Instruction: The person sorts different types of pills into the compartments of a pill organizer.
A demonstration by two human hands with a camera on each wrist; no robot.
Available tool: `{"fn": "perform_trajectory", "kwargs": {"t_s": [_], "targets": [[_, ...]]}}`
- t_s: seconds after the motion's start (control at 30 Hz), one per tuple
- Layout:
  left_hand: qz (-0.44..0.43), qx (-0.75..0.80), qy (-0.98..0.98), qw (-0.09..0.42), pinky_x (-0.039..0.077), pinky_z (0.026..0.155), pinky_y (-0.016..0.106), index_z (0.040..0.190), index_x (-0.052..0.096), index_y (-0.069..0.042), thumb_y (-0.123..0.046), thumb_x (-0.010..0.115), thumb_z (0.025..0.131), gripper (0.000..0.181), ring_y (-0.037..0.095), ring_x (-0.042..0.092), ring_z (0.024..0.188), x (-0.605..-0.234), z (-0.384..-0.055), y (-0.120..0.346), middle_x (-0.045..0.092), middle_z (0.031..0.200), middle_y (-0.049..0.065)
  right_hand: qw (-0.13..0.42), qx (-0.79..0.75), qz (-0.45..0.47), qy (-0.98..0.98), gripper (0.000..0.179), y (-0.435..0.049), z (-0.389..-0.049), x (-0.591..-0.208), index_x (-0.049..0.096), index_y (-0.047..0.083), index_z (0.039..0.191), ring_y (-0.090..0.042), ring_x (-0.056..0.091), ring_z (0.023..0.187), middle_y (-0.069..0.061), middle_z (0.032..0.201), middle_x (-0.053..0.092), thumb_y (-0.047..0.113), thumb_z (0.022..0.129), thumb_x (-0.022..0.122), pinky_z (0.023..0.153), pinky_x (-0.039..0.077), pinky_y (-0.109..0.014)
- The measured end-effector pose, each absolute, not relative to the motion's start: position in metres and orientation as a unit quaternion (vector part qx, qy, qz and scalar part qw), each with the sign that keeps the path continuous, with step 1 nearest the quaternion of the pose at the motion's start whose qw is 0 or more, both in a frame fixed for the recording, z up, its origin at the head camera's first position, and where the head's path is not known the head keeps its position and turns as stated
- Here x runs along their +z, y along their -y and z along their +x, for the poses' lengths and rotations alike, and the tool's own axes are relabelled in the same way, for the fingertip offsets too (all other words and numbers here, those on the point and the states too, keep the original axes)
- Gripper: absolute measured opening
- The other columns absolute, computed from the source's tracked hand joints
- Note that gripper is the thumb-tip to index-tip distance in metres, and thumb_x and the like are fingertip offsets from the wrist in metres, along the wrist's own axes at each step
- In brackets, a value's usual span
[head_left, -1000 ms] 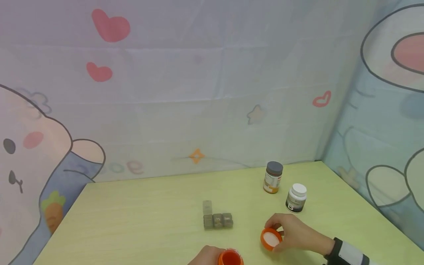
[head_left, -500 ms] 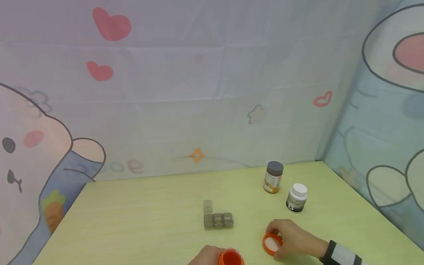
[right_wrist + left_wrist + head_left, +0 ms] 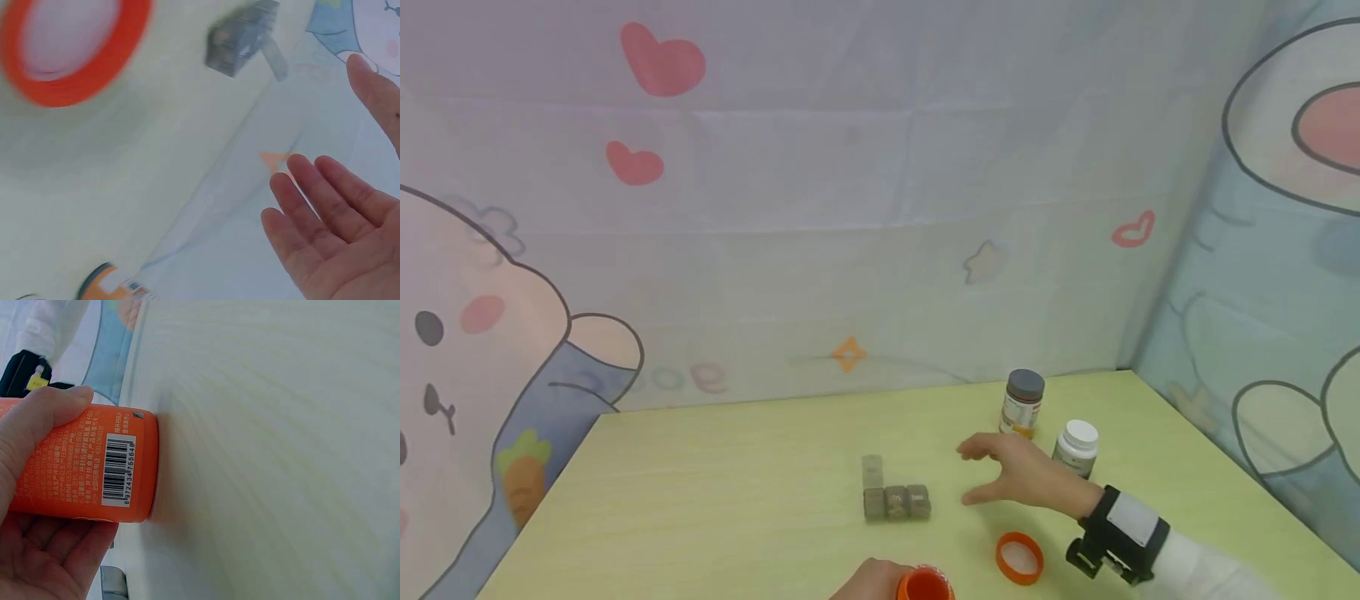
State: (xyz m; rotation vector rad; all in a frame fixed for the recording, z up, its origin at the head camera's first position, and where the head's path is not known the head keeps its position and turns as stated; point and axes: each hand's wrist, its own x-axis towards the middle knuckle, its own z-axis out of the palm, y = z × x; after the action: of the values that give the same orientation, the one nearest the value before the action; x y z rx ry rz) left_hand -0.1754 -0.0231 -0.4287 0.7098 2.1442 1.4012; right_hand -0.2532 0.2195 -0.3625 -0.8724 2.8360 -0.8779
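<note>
An orange bottle (image 3: 81, 462) stands uncapped at the near edge of the head view, its mouth facing up. My left hand (image 3: 47, 550) grips it round the side, thumb across the printed label. The orange lid (image 3: 1019, 559) lies on the table with its white inside facing up. Above and beyond it, my right hand (image 3: 1018, 473) is held with thumb and fingers spread, holding nothing. To its left sits a small greyish see-through pill box (image 3: 896, 502) of several compartments, one flap (image 3: 872, 472) tipped back.
Behind my right hand stand a brown bottle with a dark grey cap (image 3: 1022, 402) and a white-capped bottle (image 3: 1077, 448). The pale yellow table (image 3: 722, 492) ends against a cartoon-printed cloth backdrop (image 3: 820, 183), with another cloth side (image 3: 1285, 292) at right.
My right hand has let go of the orange lid, leaving it on the table, and moved forward and left toward the pill box. The left hand still holds the orange bottle.
</note>
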Motion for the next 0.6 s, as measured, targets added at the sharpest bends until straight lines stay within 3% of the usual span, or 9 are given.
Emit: {"fn": "perform_trajectory", "kwargs": {"t_s": [0.23, 0.6], "targets": [[0.269, 0.494, -0.792, 0.236, 0.045, 0.067, 0.022, 0.092, 0.068, -0.019, -0.029, 0.067, 0.08, 0.016, 0.003, 0.054, 0.064, -0.433, -0.178, 0.018, 0.063, 0.074, -0.012, 0.019, -0.305, -0.311, -0.9, 0.052, -0.193, -0.267, -0.361, 0.057, 0.002, 0.113, -0.03, 0.057, 0.097, -0.011, 0.105, 0.063, 0.025, 0.072, 0.077, 0.083, 0.046, -0.043], [0.334, 0.462, -0.8, 0.188, 0.044, 0.068, 0.017, 0.096, 0.067, -0.01, -0.025, 0.064, 0.081, 0.021, -0.005, 0.052, 0.066, -0.439, -0.183, 0.011, 0.063, 0.077, -0.015, 0.073, -0.281, -0.329, -0.898, 0.047, -0.17, -0.278, -0.386, 0.06, -0.003, 0.107, -0.029, 0.058, 0.091, -0.016, 0.102, 0.063, 0.017, 0.069, 0.079, 0.078, 0.048, -0.037]]}}
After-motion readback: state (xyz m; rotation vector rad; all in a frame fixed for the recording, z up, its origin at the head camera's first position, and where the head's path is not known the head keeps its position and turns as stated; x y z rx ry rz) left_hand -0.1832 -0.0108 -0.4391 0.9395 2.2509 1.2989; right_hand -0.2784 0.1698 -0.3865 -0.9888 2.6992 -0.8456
